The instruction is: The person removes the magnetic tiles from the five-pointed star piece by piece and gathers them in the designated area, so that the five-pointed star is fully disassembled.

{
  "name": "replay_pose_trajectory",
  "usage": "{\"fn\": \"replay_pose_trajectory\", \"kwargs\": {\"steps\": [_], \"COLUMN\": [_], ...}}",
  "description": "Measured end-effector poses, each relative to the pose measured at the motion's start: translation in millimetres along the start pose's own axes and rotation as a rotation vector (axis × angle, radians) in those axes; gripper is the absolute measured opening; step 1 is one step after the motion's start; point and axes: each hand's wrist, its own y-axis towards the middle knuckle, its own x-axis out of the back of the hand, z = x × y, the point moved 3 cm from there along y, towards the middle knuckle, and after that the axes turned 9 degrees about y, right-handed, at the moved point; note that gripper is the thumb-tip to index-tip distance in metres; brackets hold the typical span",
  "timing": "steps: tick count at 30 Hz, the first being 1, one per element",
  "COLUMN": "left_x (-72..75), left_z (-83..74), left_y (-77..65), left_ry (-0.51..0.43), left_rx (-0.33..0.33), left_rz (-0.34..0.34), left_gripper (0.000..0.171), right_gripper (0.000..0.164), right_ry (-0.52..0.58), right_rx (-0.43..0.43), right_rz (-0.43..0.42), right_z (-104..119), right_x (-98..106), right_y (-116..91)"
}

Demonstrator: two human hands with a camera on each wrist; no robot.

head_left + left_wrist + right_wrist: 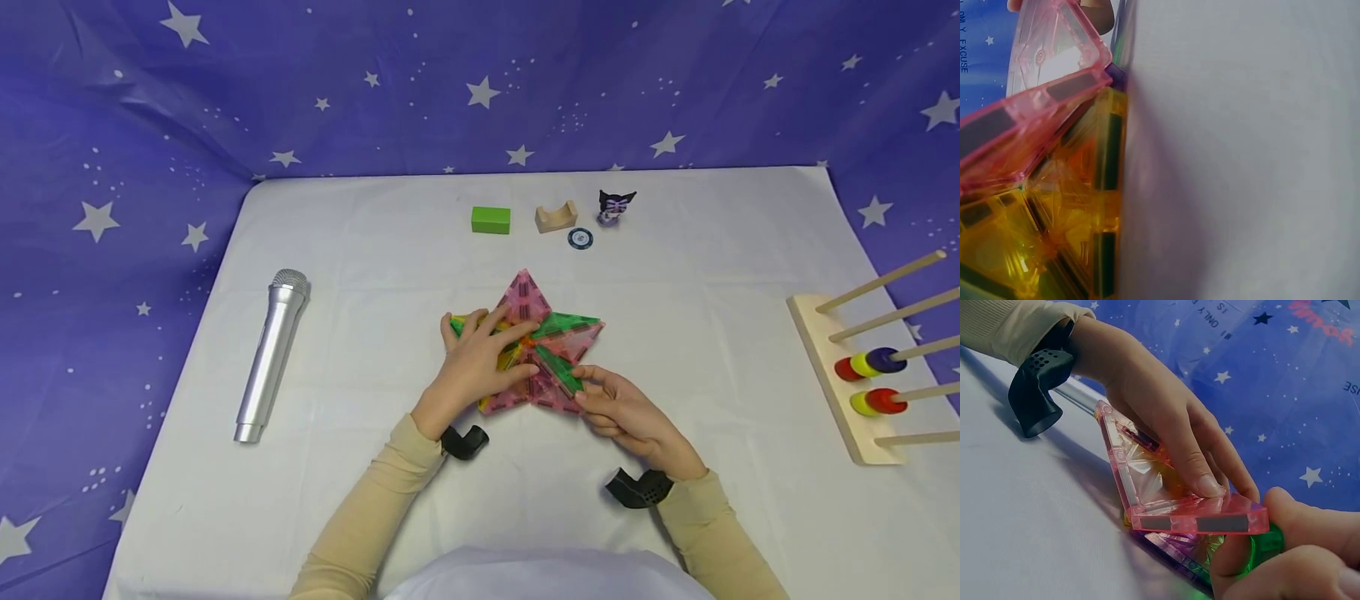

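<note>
A star built of translucent magnetic tiles (523, 298), in pink, green and yellow, lies before me. My left hand (472, 367) is spread over its left side, fingers resting across the tiles and thumb pressing near the middle. With thumb and fingers, my right hand (630, 417) pinches the lower right point, at a green triangular tile (558, 367). The right wrist view shows a pink tile (1194, 523) edge-on under the left thumb, beside the green piece (1266, 547) in the right hand's grip. Yellow tiles (1066, 219) with dark magnet strips fill the left wrist view's lower corner.
A silver microphone (273, 354) lies at the left. Toward the back are a green block (491, 221), a curved wooden block (557, 218), a round chip (581, 239) and a small figurine (613, 208). A wooden peg stand (832, 375) with colored rings occupies the right side.
</note>
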Motion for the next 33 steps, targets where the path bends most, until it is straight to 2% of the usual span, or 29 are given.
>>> {"fn": "replay_pose_trajectory", "kwargs": {"steps": [8,19,26,33], "left_x": [1.8,1.0,0.8,0.6], "left_z": [1.8,2.7,1.8,1.2], "left_y": [1.0,2.1,2.1,1.4], "left_ry": [-0.008,0.005,0.004,-0.002], "left_rx": [-0.01,-0.017,-0.027,-0.014], "left_rz": [-0.015,-0.013,-0.023,-0.012], "left_gripper": [0.058,0.059,0.058,0.059], "right_gripper": [0.022,0.02,0.022,0.026], "right_ry": [0.012,-0.024,0.011,0.011], "right_rx": [0.037,0.022,0.007,0.018], "right_rz": [0.057,0.098,0.055,0.052], "right_z": [0.9,1.0,0.1,-0.2], "right_x": [-1.4,-2.3,-4.5,-2.6], "right_y": [0.9,2.0,-0.2,-0.6]}}
